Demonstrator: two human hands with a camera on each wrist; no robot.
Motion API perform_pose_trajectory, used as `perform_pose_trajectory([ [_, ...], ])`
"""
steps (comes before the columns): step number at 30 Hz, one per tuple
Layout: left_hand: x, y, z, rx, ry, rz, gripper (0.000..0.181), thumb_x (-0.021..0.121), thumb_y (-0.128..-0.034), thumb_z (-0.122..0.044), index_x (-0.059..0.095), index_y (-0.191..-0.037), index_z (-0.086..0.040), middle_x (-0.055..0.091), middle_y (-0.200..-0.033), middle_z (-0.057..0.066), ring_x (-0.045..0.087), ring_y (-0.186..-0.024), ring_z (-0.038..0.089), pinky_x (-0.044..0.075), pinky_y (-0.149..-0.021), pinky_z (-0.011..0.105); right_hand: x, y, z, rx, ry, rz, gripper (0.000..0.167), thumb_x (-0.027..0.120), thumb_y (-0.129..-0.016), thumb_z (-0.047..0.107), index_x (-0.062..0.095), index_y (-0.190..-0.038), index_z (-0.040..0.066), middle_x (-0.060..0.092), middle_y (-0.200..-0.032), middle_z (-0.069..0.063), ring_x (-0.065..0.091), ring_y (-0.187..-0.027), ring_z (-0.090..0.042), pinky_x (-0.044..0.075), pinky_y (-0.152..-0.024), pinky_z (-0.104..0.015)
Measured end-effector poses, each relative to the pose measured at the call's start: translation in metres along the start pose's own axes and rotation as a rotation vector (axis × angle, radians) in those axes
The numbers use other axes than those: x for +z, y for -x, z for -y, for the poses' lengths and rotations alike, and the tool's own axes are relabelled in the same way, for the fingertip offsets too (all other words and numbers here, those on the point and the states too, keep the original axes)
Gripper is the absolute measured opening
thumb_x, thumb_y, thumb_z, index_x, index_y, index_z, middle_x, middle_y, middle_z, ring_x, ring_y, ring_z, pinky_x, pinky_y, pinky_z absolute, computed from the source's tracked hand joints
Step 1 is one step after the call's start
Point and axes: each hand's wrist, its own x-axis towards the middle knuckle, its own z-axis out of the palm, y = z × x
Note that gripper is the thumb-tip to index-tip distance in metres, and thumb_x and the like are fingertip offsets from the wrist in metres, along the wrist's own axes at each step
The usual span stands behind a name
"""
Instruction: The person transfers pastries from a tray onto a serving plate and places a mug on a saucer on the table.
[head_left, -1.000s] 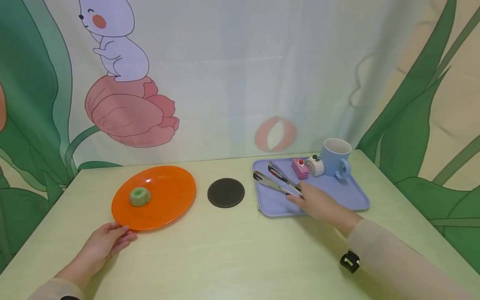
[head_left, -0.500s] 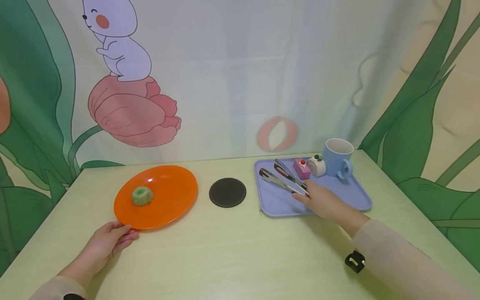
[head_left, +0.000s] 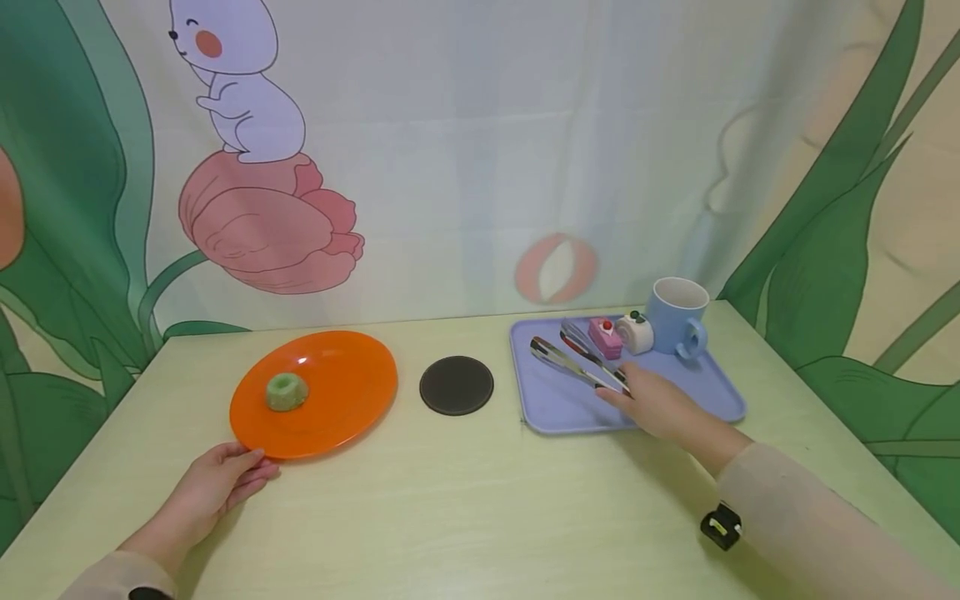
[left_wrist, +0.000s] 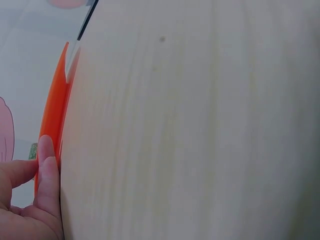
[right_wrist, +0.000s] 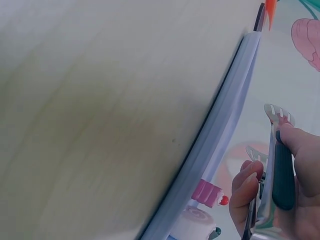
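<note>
My left hand pinches the near-left rim of an orange plate, thumb on top and fingers beneath. A green ring-shaped cake sits on the plate's left side. In the left wrist view the plate is edge-on in the grip. My right hand holds metal tongs with dark grips above a lavender tray. The tongs' arms are spread, with nothing seen between their tips. Beside the upper arm stands a pink cake slice; whether they touch cannot be told.
A white roll cake stands beside the pink slice, and a light blue mug is at the tray's back right. A round black coaster lies between plate and tray. A printed curtain hangs behind the table.
My right hand has moved slightly right with the tongs, bringing their tips closer to the pink cake slice. My left hand has stayed at the plate's rim. The head view has shifted slightly.
</note>
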Motion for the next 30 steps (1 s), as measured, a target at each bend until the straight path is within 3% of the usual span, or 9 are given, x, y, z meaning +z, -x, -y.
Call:
perform_pose_trajectory([
  [14, 0.001, 0.003, -0.001, 0.017, 0.015, 0.010, 0.049, 0.045, -0.0995, -0.017, 0.022, -0.134, 0.010, 0.064, -0.090, 0.000, 0.066, -0.082, 0.009, 0.053, -0.078, 0.024, -0.001, 0.002, -0.004, 0.052, 0.005, 0.027, 0.055, 0.050, -0.095, 0.042, 0.039, -0.118, -0.007, 0.050, -0.085, -0.010, 0.049, -0.074, -0.023, 0.039, -0.056, -0.031],
  [30, 0.001, 0.004, -0.001, 0.029, 0.026, 0.014, 0.049, 0.045, -0.0996, -0.016, 0.022, -0.134, 0.010, 0.065, -0.090, 0.000, 0.066, -0.081, 0.009, 0.053, -0.078, 0.024, -0.005, 0.008, -0.011, 0.049, 0.005, 0.023, 0.052, 0.049, -0.094, 0.045, 0.042, -0.109, -0.004, 0.046, -0.076, -0.007, 0.046, -0.067, -0.020, 0.037, -0.052, -0.029],
])
